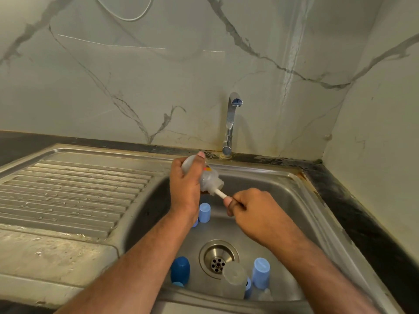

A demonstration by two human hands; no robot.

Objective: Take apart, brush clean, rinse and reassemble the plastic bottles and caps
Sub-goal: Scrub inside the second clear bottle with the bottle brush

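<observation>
Over the sink [283,200], the left hand [184,189] wraps its fingers around a clear bottle [209,176], tilted mouth-down toward the right. The right hand [251,209] pinches the white brush [218,192] handle, bristles inside the bottle.

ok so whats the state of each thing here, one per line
bottle: uncapped, held tilted over the sink by the left hand
brush: head inside the bottle mouth, handle gripped by the right hand
tap: no water running
dark blue cap: loose in the sink
</observation>
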